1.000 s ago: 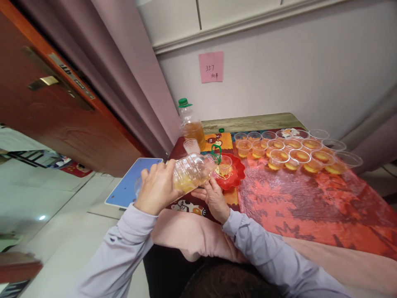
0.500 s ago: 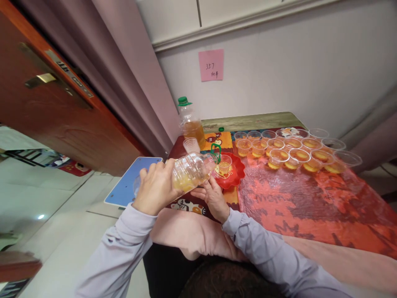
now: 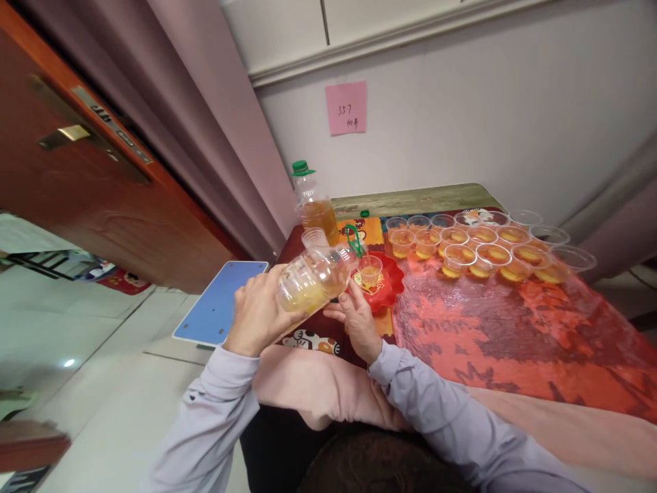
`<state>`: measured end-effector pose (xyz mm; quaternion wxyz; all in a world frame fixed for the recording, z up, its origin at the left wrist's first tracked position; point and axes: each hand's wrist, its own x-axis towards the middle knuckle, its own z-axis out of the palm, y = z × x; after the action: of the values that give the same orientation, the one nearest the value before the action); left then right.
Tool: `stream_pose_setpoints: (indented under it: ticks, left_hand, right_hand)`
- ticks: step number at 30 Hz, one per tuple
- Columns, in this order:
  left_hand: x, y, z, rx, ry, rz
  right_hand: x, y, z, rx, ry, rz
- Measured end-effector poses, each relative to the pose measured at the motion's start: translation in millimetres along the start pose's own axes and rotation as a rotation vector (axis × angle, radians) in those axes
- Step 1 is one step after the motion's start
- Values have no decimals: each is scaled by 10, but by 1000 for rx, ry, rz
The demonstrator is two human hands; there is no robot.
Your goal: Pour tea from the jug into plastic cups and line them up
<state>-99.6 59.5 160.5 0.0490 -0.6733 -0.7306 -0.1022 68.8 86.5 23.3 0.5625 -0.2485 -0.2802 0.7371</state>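
My left hand (image 3: pixel 256 311) is wrapped round a clear plastic bottle (image 3: pixel 313 277) with some yellow liquid in it. The bottle leans over to the right, its mouth above a small clear cup (image 3: pixel 370 272). That cup stands on a red scalloped plate (image 3: pixel 397 284) and holds some yellowish liquid. My right hand (image 3: pixel 359 325) is beneath the bottle's neck with fingers stretched out and apart. Its fingertips are close to the neck; whether they touch is unclear. A green carry ring (image 3: pixel 354 239) hangs at the bottle's neck.
Behind the held bottle stands a larger one with a green cap (image 3: pixel 315 205), partly full, beside clear cups (image 3: pixel 314 237). Several cups of yellow liquid (image 3: pixel 477 250) stand in rows at the right. A green cap (image 3: pixel 364 213) lies at the back; a blue board (image 3: pixel 210 301) is left.
The bottle's mouth has risen slightly, and the liquid inside has drawn back toward its base. My right hand has stayed close to the neck, with its fingers a little lower on the bottle.
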Motion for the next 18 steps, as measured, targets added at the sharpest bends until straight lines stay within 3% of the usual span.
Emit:
stream_pose_setpoints:
  ticks: [3,6,10,15,18]
  left_hand:
    - [9,-184,319,-349,169,-40]
    - [-14,-281,737,-701,404,-171]
    - [-101,-295,1284,-948,605,-313]
    - [-211,-288,1618,-1022,668,-287]
    - [-239,-323,1702,-944,652,-283]
  right_hand:
    - [4,-48,-2,-32,4,-130]
    - [-25,-76,25,-147,-5,-281]
    - [9,-234,-29,-375,103,-471]
    - [315,-666,-549,-868,426,-666]
    - [491,-745,-945,-1218,541,-569]
